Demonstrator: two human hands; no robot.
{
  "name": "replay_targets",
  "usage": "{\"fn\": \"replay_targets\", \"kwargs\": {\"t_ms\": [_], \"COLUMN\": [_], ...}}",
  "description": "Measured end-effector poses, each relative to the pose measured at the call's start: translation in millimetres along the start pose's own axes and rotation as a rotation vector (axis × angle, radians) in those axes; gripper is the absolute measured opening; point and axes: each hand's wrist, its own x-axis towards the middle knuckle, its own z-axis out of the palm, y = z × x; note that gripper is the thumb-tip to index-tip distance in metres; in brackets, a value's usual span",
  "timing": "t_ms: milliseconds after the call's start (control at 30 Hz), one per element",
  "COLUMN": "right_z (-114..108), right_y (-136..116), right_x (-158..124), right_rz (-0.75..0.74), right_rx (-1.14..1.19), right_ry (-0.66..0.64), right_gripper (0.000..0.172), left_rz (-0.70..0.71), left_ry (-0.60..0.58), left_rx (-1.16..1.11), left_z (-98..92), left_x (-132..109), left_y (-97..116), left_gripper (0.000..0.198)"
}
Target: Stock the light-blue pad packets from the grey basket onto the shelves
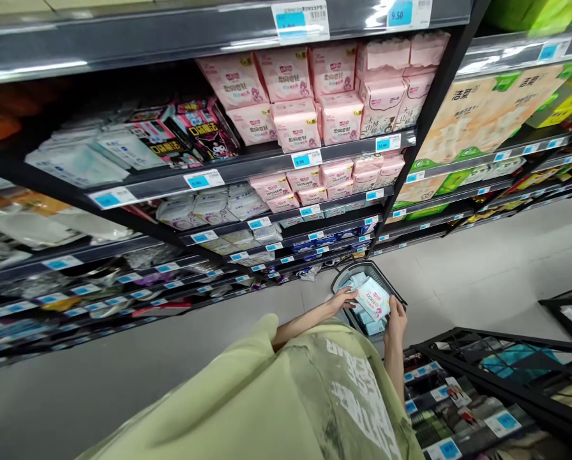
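Both my hands hold a pale blue and white packet (373, 298) above a grey shopping basket (344, 273) that stands on the floor. My left hand (344, 298) grips the packet's left edge with curled fingers. My right hand (396, 317) clasps its right edge from below. More pale blue packets (371, 326) lie inside the basket. My light green shirt (315, 396) fills the lower middle of the view.
Dark shelves (248, 167) on the left carry pink packs (296, 121), white packets and black-and-pink boxes with blue price tags. Tissue packs (482, 112) fill shelves at right. A black wire rack (496, 377) stands at lower right. Grey floor (482, 275) runs between.
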Motion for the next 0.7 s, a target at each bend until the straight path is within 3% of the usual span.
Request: {"fn": "replay_targets", "kwargs": {"t_ms": [233, 433, 567, 700], "right_z": [34, 79, 123, 160], "right_y": [25, 36, 48, 82], "right_x": [-21, -45, -62, -86], "right_rz": [0.055, 0.03, 0.071, 0.125], "right_rx": [0.047, 0.106, 0.13, 0.166], "right_ry": [-0.182, -0.127, -0.124, -0.107], "right_gripper": [0.089, 0.088, 0.092, 0.098], "left_rz": [-0.081, -0.102, -0.078, -0.103], "left_ry": [0.072, 0.043, 0.014, 0.011], "left_rx": [0.053, 0.101, 0.131, 0.184], "left_z": [-40.8, -78.5, -119.5, -170.4], "left_x": [-25, -36, -48, -62], "left_y": [9, 30, 55, 72], "left_gripper": [0.065, 0.064, 0.063, 0.062]}}
